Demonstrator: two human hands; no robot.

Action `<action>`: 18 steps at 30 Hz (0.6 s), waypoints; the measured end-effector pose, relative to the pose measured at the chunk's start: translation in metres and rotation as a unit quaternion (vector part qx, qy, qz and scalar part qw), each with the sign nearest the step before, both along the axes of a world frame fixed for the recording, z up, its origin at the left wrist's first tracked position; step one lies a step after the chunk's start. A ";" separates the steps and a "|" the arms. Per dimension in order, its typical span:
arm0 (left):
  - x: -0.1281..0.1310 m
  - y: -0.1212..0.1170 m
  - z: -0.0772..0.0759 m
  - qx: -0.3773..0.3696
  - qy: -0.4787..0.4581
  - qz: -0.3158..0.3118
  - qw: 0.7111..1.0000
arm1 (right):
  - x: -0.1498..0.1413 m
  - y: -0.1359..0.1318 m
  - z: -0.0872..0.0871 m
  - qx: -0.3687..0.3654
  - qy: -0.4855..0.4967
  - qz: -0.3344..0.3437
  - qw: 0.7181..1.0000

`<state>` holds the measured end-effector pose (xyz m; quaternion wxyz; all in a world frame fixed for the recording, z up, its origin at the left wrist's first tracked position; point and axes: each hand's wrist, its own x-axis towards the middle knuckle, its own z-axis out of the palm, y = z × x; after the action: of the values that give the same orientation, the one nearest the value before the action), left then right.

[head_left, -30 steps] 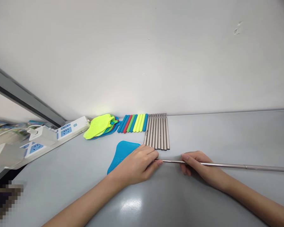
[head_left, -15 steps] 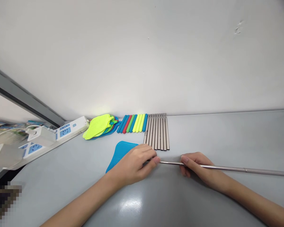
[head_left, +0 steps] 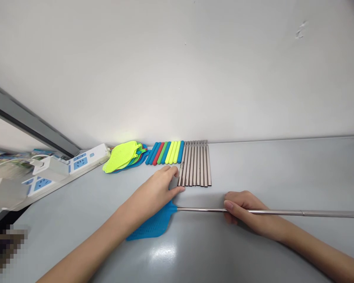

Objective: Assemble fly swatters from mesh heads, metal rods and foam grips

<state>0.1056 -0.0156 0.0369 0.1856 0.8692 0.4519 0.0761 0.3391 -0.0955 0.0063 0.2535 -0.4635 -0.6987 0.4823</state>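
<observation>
My right hand pinches the thin metal telescopic rod of a fly swatter. The rod runs from the blue perforated swatter head out past the right edge of view. My left hand is above the head and partly hides it, holding nothing. Its thumb and curled fingers are apart, with the fingertips close to the colored grips and the left end of a row of metal tubes. Whether the thumb touches the tubes I cannot tell.
Several yellow, green, red and blue swatter heads lie piled by the wall, left of the grips. At the left, a white power strip with plugged-in adapters stands along the grey table.
My left hand has let go of the swatter where the head meets the rod and moved up and left. The blue head has turned and dropped nearer to me. My right hand keeps its hold.
</observation>
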 end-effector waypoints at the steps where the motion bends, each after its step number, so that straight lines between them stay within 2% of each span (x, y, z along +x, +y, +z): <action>1: 0.000 0.000 -0.002 0.001 -0.001 0.010 1.000 | 0.000 0.000 0.000 0.002 0.000 0.000 1.000; 7: 0.003 -0.001 -0.006 0.010 0.021 0.019 1.000 | 0.001 0.000 -0.001 -0.017 0.013 -0.008 1.000; 13: 0.007 -0.006 -0.009 0.019 0.052 0.002 0.998 | 0.000 0.000 -0.002 0.001 0.009 -0.004 1.000; 18: 0.012 -0.013 -0.014 0.043 0.066 0.042 0.996 | 0.000 0.001 -0.003 0.002 0.006 -0.012 1.000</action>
<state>0.1181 -0.0283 0.0231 0.1146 0.8600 0.4952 0.0458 0.3393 -0.0946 0.0028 0.2647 -0.4685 -0.6926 0.4804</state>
